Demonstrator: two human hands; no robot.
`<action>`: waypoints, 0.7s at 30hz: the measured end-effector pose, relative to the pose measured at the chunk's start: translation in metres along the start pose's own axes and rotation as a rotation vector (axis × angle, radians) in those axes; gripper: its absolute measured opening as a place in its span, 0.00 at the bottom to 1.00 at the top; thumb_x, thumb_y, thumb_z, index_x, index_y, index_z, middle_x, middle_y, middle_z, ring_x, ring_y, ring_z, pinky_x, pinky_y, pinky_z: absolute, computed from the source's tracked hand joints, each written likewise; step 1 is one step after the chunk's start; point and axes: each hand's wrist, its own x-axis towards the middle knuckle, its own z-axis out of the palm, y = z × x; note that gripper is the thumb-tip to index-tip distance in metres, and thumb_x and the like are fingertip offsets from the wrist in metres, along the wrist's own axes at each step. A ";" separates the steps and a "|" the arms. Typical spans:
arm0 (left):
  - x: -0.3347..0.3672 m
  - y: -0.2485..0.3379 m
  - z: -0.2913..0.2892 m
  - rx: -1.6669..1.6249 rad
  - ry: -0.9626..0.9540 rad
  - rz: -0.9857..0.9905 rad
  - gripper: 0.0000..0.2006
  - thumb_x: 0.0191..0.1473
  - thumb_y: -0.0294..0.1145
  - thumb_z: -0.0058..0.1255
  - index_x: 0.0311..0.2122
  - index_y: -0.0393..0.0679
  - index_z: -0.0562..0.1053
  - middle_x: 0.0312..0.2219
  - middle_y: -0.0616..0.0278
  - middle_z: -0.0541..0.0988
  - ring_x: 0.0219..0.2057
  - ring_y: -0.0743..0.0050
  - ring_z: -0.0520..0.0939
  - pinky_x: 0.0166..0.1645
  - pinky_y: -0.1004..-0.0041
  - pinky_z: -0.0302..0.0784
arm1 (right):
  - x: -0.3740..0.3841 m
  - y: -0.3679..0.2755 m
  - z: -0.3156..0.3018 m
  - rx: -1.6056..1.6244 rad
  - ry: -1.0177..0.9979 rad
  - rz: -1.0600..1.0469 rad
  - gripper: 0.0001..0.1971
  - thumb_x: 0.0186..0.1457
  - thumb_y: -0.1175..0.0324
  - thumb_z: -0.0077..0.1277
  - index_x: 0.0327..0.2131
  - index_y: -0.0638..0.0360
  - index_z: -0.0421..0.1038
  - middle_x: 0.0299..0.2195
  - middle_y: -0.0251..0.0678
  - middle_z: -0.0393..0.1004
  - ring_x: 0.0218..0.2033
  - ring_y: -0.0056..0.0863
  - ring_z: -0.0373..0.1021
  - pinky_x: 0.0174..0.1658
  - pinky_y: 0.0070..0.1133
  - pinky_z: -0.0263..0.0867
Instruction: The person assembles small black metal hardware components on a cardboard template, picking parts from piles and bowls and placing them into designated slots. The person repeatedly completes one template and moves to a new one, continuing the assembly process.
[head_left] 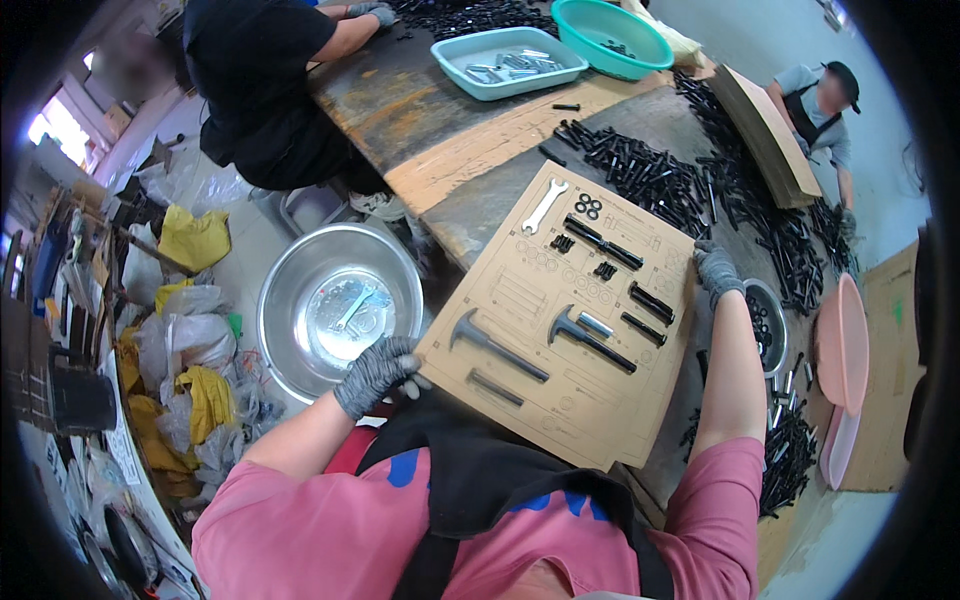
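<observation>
A brown cardboard sheet (470, 410) with printed outlines is tilted in front of me. My left hand (380, 376), in a grey glove, grips its left edge. My right hand (717, 270), also gloved in grey, has its fingers curled at the far right edge. On the sheet are a silver open-end wrench (544, 207), several black rings (588, 206), black bolts (604, 242), a short silver tube (596, 324) and dark hammer-like shapes (495, 345). Which of these are loose, fixed or printed, I cannot tell.
Black bolts (640, 168) are heaped across the workbench (465, 222). A steel basin (275, 330) holding a wrench (355, 307) stands at left. A pale tub (480, 90) and green basin (660, 62) sit beyond. Two people (250, 90) work nearby; bags (195, 237) lie left.
</observation>
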 end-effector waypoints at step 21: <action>0.131 0.074 -0.276 -0.122 0.700 0.791 0.09 0.52 0.36 0.44 0.36 0.44 0.69 0.28 0.62 0.75 0.30 0.71 0.76 0.34 0.71 0.75 | -0.046 -0.200 0.146 1.375 -0.356 0.225 0.24 0.53 0.58 0.46 0.50 0.60 0.54 0.46 0.61 0.59 0.44 0.48 0.65 0.40 0.28 0.69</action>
